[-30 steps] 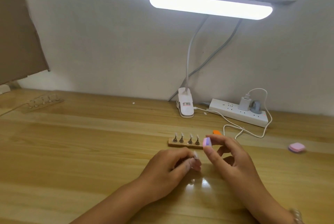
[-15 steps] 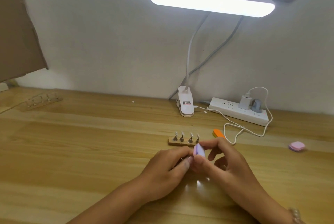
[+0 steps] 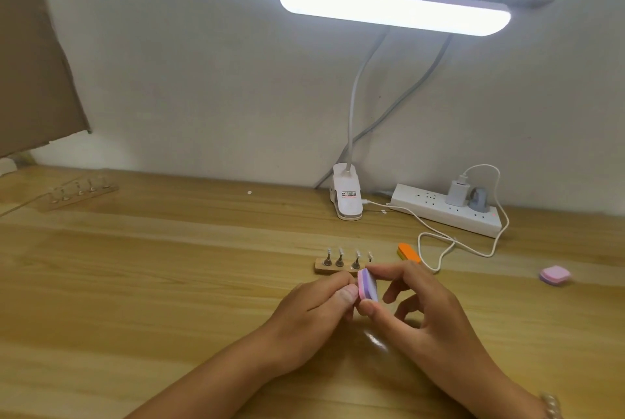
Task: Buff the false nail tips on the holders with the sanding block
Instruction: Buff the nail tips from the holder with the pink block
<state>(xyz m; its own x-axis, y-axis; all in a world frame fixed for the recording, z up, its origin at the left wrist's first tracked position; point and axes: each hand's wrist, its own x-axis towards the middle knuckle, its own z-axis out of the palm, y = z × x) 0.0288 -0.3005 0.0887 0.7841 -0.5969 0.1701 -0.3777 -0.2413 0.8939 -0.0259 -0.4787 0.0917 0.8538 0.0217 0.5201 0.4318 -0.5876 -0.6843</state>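
With your right hand [image 3: 417,312] pinching the sanding block [image 3: 368,285] against your curled left hand [image 3: 313,314], whose hold I cannot tell, a hard stroke could knock the rack [image 3: 328,270] of nail tips [image 3: 341,251] just behind.

lit lamp bar [image 3: 394,9], white wall [image 3: 203,80], wooden desk [image 3: 135,283].

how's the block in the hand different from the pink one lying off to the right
The held sanding block stands on edge, pinched by the right hand; the pink block lies flat on the table, untouched. The held sanding block shows pink and purple layers; the pink block looks mostly pink. Both are small with rounded corners.
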